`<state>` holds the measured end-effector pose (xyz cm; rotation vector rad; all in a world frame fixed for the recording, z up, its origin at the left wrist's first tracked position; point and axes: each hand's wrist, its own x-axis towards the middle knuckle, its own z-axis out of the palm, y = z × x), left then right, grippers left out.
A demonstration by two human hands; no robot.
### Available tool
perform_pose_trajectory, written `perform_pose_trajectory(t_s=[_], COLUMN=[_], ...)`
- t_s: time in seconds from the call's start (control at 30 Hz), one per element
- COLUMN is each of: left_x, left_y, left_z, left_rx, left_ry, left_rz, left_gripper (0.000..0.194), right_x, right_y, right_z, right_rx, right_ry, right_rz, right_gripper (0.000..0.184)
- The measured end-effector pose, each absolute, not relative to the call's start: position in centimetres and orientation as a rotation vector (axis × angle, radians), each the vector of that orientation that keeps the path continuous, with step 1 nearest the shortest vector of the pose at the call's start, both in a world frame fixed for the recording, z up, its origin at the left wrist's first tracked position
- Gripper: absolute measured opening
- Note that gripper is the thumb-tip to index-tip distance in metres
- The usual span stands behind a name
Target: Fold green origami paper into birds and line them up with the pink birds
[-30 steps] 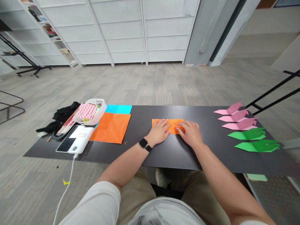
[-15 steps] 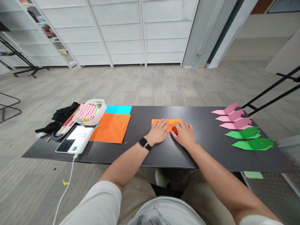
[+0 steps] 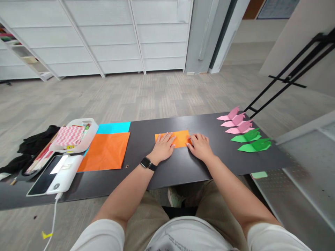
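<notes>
A folded strip of orange paper [image 3: 180,138] lies flat on the dark table in front of me. My left hand [image 3: 163,147] rests on its left part, fingers spread flat. At its right edge is my right hand [image 3: 199,144], with thumb and fingers curled together on the paper's edge. The fingertips partly hide that end. To the left, a stack of larger orange sheets [image 3: 107,151] overlaps a blue sheet [image 3: 115,128].
Pink paper birds [image 3: 237,120] and green paper birds [image 3: 253,145] stand in a row at the right. At the left are a white basket [image 3: 90,134], a phone [image 3: 43,177], a white power bank [image 3: 65,174] with a cable, and black cloth [image 3: 36,141].
My right hand moved inward over the paper, a darker orange part showing at its fingers, then back out to the right edge. My left hand stayed on the paper. The view turned right.
</notes>
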<state>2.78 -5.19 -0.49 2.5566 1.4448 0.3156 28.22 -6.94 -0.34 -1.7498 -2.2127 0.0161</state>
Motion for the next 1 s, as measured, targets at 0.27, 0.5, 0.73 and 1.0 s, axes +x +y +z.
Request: perform_pose_trajectory(t_s=[0.27, 0.5, 0.73, 1.0], left_x=[2.7, 2.6, 2.6, 2.3], left_y=[-5.0, -4.9, -5.2, -5.4], left_z=[-0.6, -0.5, -0.3, 0.1], left_rx=[2.565, 2.579, 2.555, 2.527], left_ry=[1.437, 1.434, 1.424, 1.454], left_rz=[0.274, 0.278, 0.332, 0.325], left_gripper=[0.054, 0.054, 0.064, 0.061], right_x=[32.3, 29.5, 23.3, 24.5], right_y=[-6.1, -2.9, -2.6, -2.9], right_z=[-0.6, 2.5, 0.6, -0.9], right_rx=[-1.766, -1.533, -1.465, -1.315], right_ry=[-2.16, -2.17, -2.346, -2.372], right_rz=[0.109, 0.197, 0.219, 0.216], right_gripper=[0.026, 0.026, 0.024, 0.029])
